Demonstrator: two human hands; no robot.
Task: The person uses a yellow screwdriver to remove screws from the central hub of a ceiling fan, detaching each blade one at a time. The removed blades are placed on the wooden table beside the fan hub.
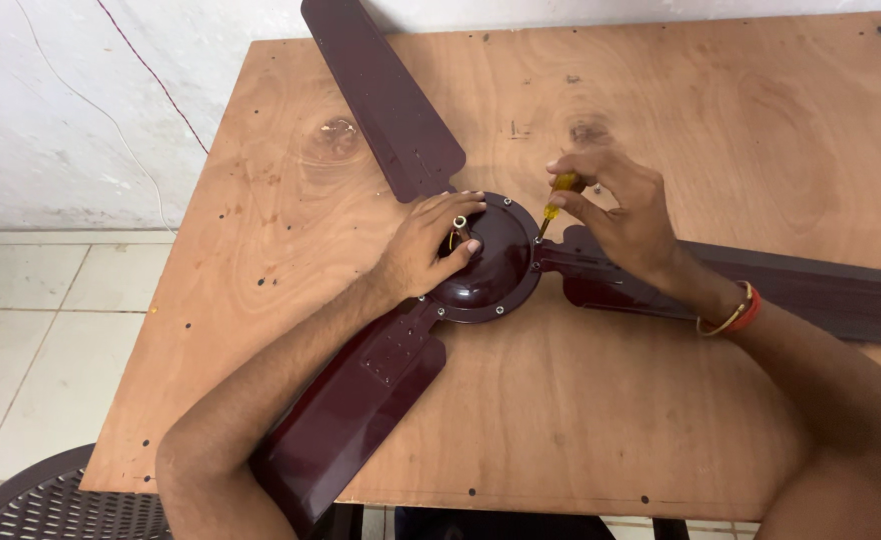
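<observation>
A dark maroon ceiling fan lies flat on a plywood table (611, 400), its round motor hub (496, 270) in the middle with three blades spreading out. My left hand (431, 245) rests on top of the hub, fingers spread over it, a ring on one finger. My right hand (616, 205) grips a small yellow-handled screwdriver (558, 198), its tip set at the hub's right rim where a blade bracket (561, 258) joins. A bangle circles my right wrist.
One blade (386, 95) runs past the table's far edge, another (821, 290) reaches the right edge, the third (351, 420) overhangs the near edge. A dark perforated chair (51, 505) stands at lower left on tiled floor. A white wall with thin wires is at left.
</observation>
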